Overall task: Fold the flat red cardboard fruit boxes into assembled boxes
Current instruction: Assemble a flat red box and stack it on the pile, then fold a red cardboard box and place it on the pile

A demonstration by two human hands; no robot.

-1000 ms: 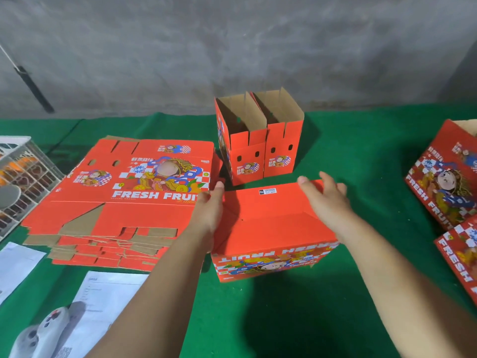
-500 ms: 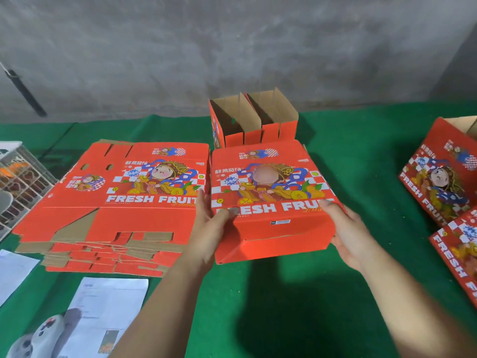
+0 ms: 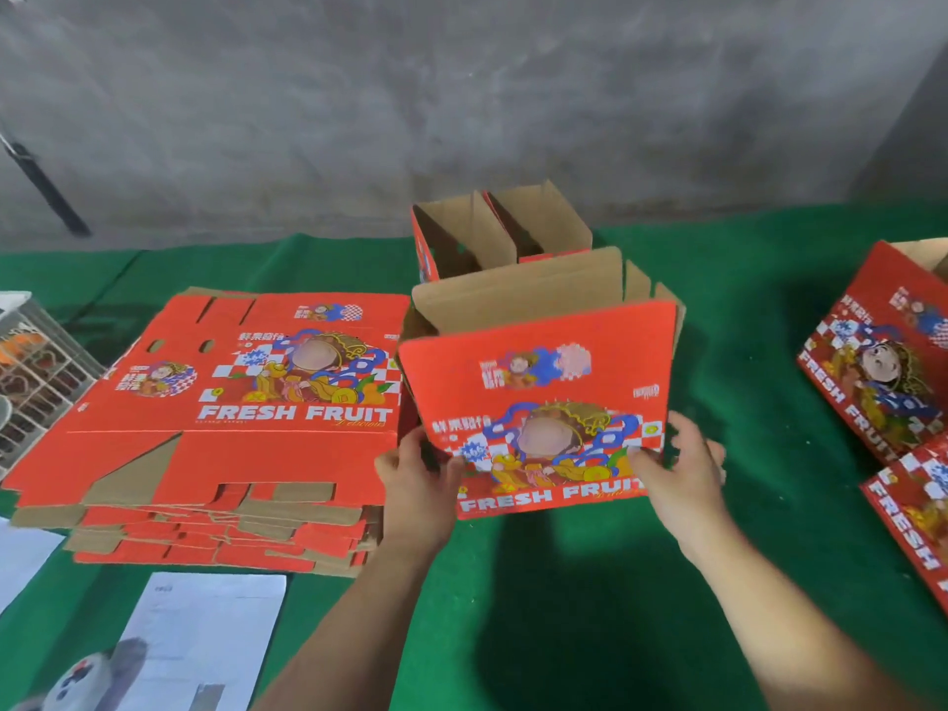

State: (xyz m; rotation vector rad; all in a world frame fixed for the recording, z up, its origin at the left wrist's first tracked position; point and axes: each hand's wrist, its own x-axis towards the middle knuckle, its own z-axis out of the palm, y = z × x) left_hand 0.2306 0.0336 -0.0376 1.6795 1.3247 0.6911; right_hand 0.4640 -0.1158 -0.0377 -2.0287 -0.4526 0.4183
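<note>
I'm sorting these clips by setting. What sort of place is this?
Probably a fruit-packing workroom: a stack of flat boxes on a green-covered table, assembled boxes behind, and a bare concrete wall.

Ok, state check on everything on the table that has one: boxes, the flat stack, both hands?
Box in hand: upright, top flaps open, printed side facing the camera.
Left hand: grip on the box's lower left edge.
Right hand: grip on the box's lower right edge.
Flat stack: unfolded, lying flat.
Two rear boxes: assembled, upright, tops open.
Boxes at right: tipped over, printed sides up.
</note>
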